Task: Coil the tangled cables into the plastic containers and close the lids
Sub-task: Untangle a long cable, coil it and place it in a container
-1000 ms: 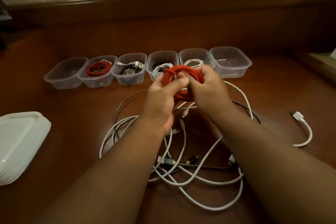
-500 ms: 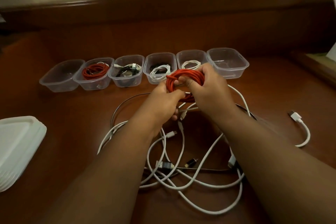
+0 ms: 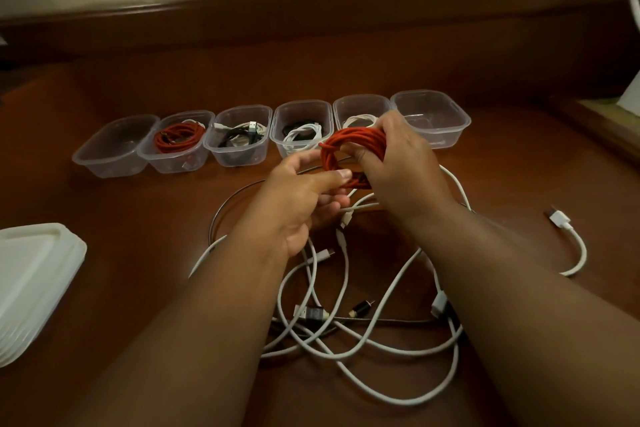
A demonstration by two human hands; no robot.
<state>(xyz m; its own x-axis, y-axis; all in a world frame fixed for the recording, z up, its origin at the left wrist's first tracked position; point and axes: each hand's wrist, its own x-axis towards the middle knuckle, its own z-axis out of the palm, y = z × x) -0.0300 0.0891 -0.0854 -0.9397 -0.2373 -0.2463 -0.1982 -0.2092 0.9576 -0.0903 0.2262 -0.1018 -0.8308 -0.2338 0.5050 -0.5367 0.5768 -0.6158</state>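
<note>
Six open containers [image 3: 270, 135] sit packed side by side across the desk [image 3: 138, 236], basically no gaps between them. Behind the row it's bare wood up to the raised ledge [image 3: 311, 10]. White cable tangle [image 3: 363, 322] clogs the near middle, stacked lids [image 3: 31, 281] hog the left edge, and there's open desk between lids and tangle.

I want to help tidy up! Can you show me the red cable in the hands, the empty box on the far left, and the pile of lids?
red cable coil [image 3: 360, 142], head view, top of the loops.
empty box [image 3: 114, 149], head view, its bare floor.
pile of lids [image 3: 31, 274], head view, top lid's flat middle.
</note>
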